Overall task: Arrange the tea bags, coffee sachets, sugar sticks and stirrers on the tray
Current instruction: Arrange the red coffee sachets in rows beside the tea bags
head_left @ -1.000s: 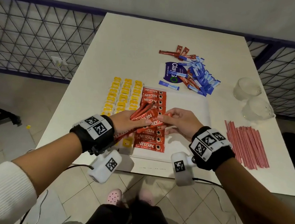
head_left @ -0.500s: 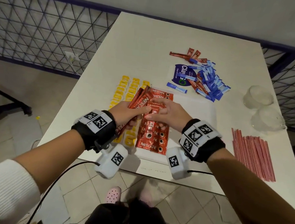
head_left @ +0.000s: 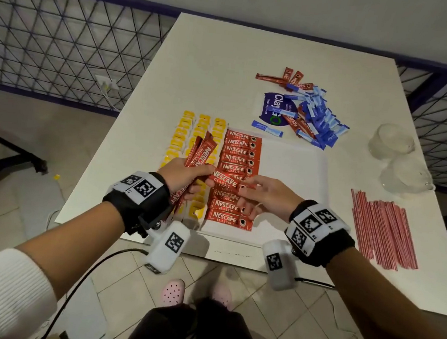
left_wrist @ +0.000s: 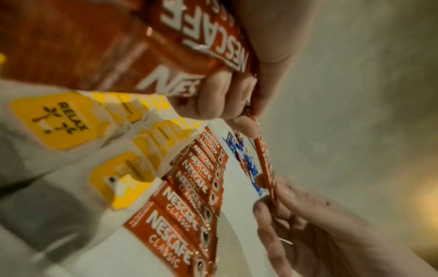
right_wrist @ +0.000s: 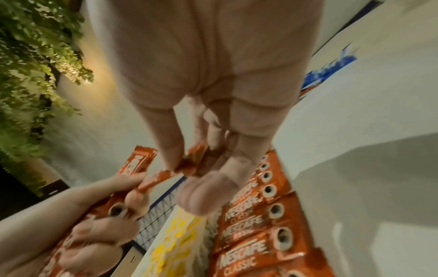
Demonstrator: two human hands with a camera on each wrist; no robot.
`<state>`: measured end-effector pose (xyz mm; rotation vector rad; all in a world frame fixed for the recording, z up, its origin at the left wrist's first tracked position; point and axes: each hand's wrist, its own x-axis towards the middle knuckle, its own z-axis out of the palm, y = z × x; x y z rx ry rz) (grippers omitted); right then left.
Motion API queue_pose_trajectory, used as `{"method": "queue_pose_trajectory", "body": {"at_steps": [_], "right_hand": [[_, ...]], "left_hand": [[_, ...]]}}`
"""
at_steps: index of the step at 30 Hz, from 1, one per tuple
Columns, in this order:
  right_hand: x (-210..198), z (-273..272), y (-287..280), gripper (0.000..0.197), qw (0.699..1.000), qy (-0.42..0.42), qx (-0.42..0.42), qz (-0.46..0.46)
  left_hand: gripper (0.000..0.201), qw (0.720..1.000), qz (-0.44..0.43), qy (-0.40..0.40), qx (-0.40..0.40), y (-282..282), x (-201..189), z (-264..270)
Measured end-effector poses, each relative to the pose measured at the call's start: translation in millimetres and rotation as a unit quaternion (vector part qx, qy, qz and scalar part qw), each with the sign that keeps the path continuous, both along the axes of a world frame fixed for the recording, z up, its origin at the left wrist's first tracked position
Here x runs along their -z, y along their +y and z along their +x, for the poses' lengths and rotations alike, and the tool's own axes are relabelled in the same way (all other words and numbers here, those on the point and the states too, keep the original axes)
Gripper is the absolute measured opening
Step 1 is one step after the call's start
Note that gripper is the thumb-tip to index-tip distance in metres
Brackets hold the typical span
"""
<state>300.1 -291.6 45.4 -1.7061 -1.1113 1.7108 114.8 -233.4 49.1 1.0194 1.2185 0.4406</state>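
The left hand [head_left: 181, 174] keeps a fanned bundle of red foil coffee sachets [head_left: 199, 152] upright in a curled grip, like a hand of cards, probably so that one can be drawn off at a time; the right hand [head_left: 266, 195] pinches the end of a single red sachet [head_left: 225, 181] between thumb and fingers [right_wrist: 170, 148], while the left thumb is on its other end, so the sachet is held level between the two hands just above the column. That column of red sachets [head_left: 237, 176] lies on the flat white tray [head_left: 294, 177], labels up and all turned one way, each overlapping the next; I take that for neatness and to save room. To its left, the yellow-labelled tea bags [head_left: 184, 137] sit in three tidy rows, kept apart by kind. The tray's right part is bare, presumably meant for what remains. On the white table [head_left: 229, 58] beyond the tray the blue paper sugar sticks [head_left: 317, 116] lie in a loose heap, mixed with a few more red sachets; the thin red stirrers [head_left: 382, 229] lie side by side to the right of the tray; two clear glass cups [head_left: 396, 158] stand near the right edge. By my reckoning the coffee column is nearly done; sugar and stirrers are not yet begun.
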Motion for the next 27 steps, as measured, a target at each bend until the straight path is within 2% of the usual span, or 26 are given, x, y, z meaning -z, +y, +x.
{"method": "queue_pose_trajectory", "body": {"at_steps": [5, 11, 13, 15, 18, 20, 22, 23, 27], "right_hand": [[11.5, 15.7, -26.6, 0.014, 0.999, -0.017, 0.034, 0.008], [22.5, 9.7, -42.0, 0.01, 0.996, -0.062, 0.065, -0.015], [22.6, 8.0, -43.8, 0.004, 0.995, -0.041, 0.095, -0.007], [24.4, 8.6, -46.0, 0.007, 0.991, -0.052, 0.119, -0.001], [30.3, 10.1, -51.5, 0.015, 0.987, -0.117, 0.108, -0.003], [33.8, 9.3, -54.6, 0.015, 0.986, -0.128, 0.109, -0.006], [37.1, 8.8, -55.9, 0.017, 0.984, -0.132, 0.123, -0.012], [37.9, 8.6, -55.8, 0.017, 0.983, -0.134, 0.127, -0.017], [35.2, 4.7, -55.4, 0.013, 0.984, -0.147, 0.097, -0.038]], "left_hand": [[0.021, 0.991, 0.014, 0.09, 0.095, -8.7, 8.3, -2.4], [0.008, 0.997, -0.015, 0.044, 0.066, -16.3, 15.0, 5.0], [0.007, 0.995, -0.017, 0.051, 0.085, -17.4, 15.9, 6.7], [0.009, 0.989, -0.011, 0.082, 0.124, -18.1, 16.0, 6.0], [0.012, 0.958, 0.047, 0.184, 0.215, -18.0, 13.3, 5.4], [0.014, 0.911, 0.129, 0.26, 0.293, -18.0, 11.5, 6.5], [0.024, 0.861, 0.188, 0.312, 0.354, -19.5, 10.6, 8.6], [0.028, 0.851, 0.198, 0.323, 0.365, -20.0, 11.0, 9.3], [0.035, 0.84, 0.211, 0.329, 0.378, -20.4, 14.5, 10.1]]}}
